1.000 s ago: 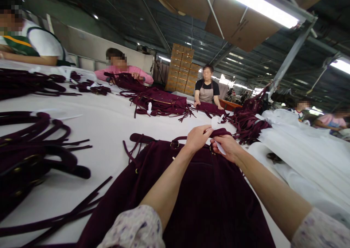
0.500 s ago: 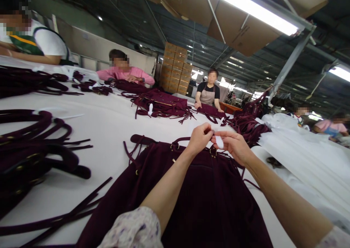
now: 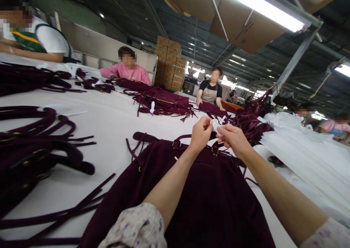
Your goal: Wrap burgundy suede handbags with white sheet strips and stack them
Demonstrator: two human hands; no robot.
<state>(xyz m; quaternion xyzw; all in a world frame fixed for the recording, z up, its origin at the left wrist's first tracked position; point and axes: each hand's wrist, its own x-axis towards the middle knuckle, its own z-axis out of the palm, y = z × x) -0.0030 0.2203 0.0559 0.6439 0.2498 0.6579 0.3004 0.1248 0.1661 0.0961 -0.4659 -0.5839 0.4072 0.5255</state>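
A dark purple suede bag [image 3: 197, 189] lies flat on the white table [image 3: 115, 120] in front of me, its handle end pointing away. My left hand [image 3: 200, 134] and my right hand [image 3: 232, 139] meet just above the bag's handle. Both are closed in a pinch on a small white piece of paper or tape [image 3: 216, 125] held between them. The handle itself is mostly hidden behind my hands.
More purple bags and straps [image 3: 35, 146] are piled at the left, and others [image 3: 161, 101] lie across the table. White wrapping sheets [image 3: 303, 153] are heaped at the right. Three people work at the far side, with stacked cardboard boxes [image 3: 171, 64] behind.
Both hands have risen slightly off the bag's handle while working the white piece between the fingers. The view has shifted a little to the left.
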